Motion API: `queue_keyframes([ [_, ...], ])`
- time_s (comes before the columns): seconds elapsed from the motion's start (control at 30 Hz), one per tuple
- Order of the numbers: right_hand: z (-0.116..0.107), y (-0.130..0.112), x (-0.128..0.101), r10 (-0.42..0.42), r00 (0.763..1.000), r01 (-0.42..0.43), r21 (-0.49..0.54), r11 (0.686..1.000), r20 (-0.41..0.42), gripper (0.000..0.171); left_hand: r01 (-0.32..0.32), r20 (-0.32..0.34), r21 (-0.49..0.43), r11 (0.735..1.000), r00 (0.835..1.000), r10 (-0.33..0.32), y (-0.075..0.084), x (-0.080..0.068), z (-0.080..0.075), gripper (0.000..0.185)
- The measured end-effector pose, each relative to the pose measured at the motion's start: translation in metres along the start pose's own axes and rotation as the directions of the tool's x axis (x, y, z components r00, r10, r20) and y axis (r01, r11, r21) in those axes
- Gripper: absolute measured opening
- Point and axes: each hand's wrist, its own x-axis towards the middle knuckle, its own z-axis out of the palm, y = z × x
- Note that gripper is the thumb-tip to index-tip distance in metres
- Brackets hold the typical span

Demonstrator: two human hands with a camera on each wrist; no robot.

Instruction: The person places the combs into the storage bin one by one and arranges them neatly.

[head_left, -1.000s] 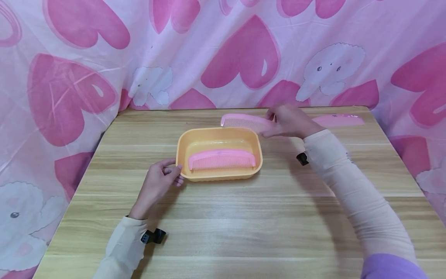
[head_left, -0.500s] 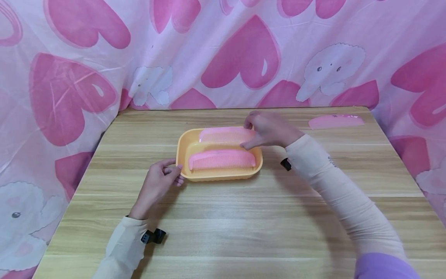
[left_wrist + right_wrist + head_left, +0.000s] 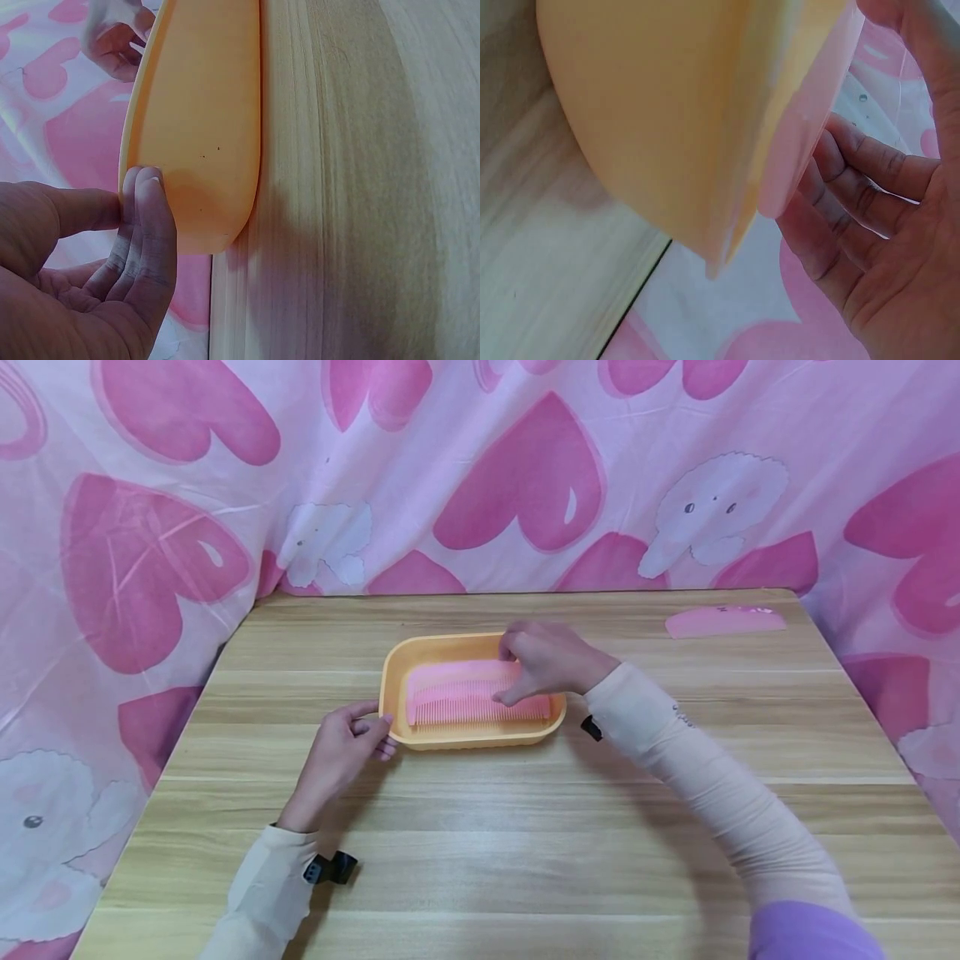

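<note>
My left hand [image 3: 347, 752] pinches the left rim of a yellow-orange plastic basin [image 3: 480, 745], thumb on the rim and fingers against the outer wall, as the left wrist view shows. A pink comb [image 3: 480, 714] lies in the basin with its teeth toward me. Over it my right hand [image 3: 551, 658] grips a second, paler pink comb [image 3: 457, 671] by its right end, between thumb and fingers. That comb [image 3: 802, 142] shows at the basin's rim in the right wrist view. From above, it overlaps the first comb.
Another pink comb [image 3: 724, 622] lies flat at the back right of the wooden table [image 3: 480, 843]. A pink curtain [image 3: 517, 477] with hearts hangs behind the table and along its sides. A small black device [image 3: 330, 867] sits on the left wrist.
My right hand has carried the second comb leftward and toward me, from behind the basin into it, over the first comb. The left hand and the basin have stayed in place.
</note>
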Motion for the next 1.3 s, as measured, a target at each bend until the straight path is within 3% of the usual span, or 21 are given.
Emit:
queue_keyframes([
  [0.3,0.013,-0.003,0.001,-0.020,0.999,0.021,-0.018,1.000,0.035,0.056,-0.021,0.002,-0.014,1.000,1.000,0.021,0.002,-0.001,0.000,0.040],
  [0.9,0.031,0.002,-0.003,0.035,0.996,-0.037,0.030,0.999,0.078,0.057,-0.015,-0.001,0.003,1.000,1.000,0.015,0.001,0.000,0.000,0.039],
  [1.1,0.025,0.008,-0.010,0.042,0.995,-0.047,0.061,0.997,0.086,0.065,-0.010,-0.001,0.005,1.000,1.000,0.010,0.001,0.000,0.001,0.039],
  [1.3,0.001,0.022,-0.027,0.062,0.998,-0.063,0.119,0.991,0.015,0.061,-0.005,-0.003,-0.011,1.000,1.000,0.005,0.000,0.000,0.001,0.039],
])
